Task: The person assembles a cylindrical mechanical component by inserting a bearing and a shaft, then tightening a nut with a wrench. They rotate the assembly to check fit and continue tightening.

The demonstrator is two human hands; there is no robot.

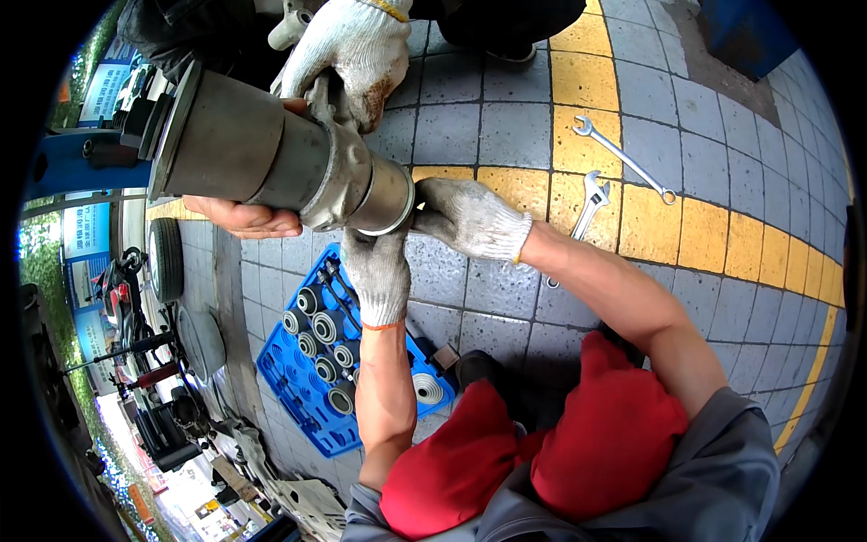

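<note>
While our left hand (379,271) and right hand (474,219) grasp the sleeve (383,195) at 11 o'clock, we're likely aligning it; next needs squareness.

Floor (506,135): gray square tiles with dark joints, crossed by yellow tile bands (704,238) that meet; a narrow yellow line (812,384) lies at the right. Left edge: blue signs (86,230), green foliage (43,262) and bright daylight (113,425). Upper right: blue structure (754,36)
</note>
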